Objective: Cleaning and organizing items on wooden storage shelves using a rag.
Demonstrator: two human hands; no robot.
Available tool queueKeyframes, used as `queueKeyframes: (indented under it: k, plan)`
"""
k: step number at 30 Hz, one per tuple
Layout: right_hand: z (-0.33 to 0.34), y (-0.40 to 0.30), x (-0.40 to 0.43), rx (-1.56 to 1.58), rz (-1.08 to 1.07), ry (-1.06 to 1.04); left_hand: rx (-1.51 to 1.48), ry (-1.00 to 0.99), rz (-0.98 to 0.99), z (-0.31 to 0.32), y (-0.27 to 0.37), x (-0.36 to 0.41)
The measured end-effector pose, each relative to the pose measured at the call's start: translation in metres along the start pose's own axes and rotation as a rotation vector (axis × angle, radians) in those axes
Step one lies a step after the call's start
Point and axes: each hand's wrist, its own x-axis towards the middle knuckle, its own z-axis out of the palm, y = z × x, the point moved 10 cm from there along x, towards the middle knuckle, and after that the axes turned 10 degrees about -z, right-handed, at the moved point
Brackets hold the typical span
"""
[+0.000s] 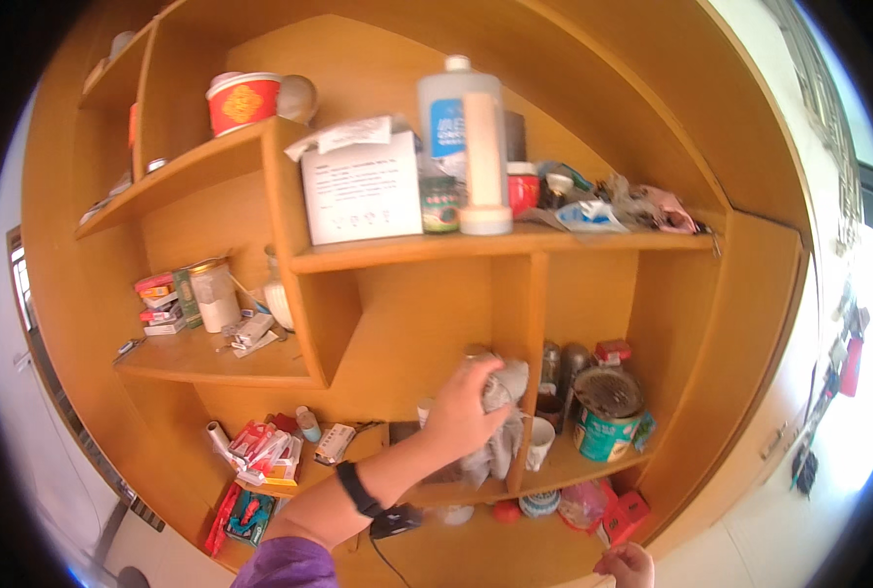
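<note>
My left hand [466, 411], with a black band on its wrist and a purple sleeve, reaches into the middle compartment of a wooden shelf unit. Its fingers curl round the top of a grey, crumpled plastic bag [506, 434], whose contents I cannot make out. The bag hangs down beside the upright divider [528, 367]. Just right of that divider stands a white paper cup [539, 442]. Low at the right, my right hand [627, 564] is partly in view with its fingers bent inward, below a red box [626, 517]; nothing shows in it.
A green tin [605, 434] with a dark lid stands in the right compartment. Above, a large plastic bottle [444, 110] and a white box [363, 191] stand on the upper shelf [407, 253]. Small boxes [264, 448] lie piled at the lower left.
</note>
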Motion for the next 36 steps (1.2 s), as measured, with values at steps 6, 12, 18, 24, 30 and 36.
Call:
queueKeyframes:
  k: [6,12,18,24,30,36]
  plan:
    - [0.012,-0.004,0.017,0.029,0.004,0.015,0.431,0.728,0.238,-0.173,0.066,0.052]
    - [0.050,0.023,0.031,0.076,-0.010,-0.084,0.797,0.726,0.371,-0.141,0.057,0.050]
    - [0.055,0.009,0.039,-0.037,-0.035,-0.094,0.702,0.611,0.386,-0.203,0.068,0.045]
    - [0.063,-0.008,0.037,-0.052,-0.086,-0.095,0.861,1.042,0.354,-0.357,0.076,0.121]
    - [0.068,0.014,0.033,0.007,-0.071,-0.096,0.957,0.856,0.308,-0.343,0.056,0.145]
    - [0.077,0.010,0.030,-0.033,-0.091,-0.124,0.931,1.102,-0.129,-0.468,-0.003,0.115]
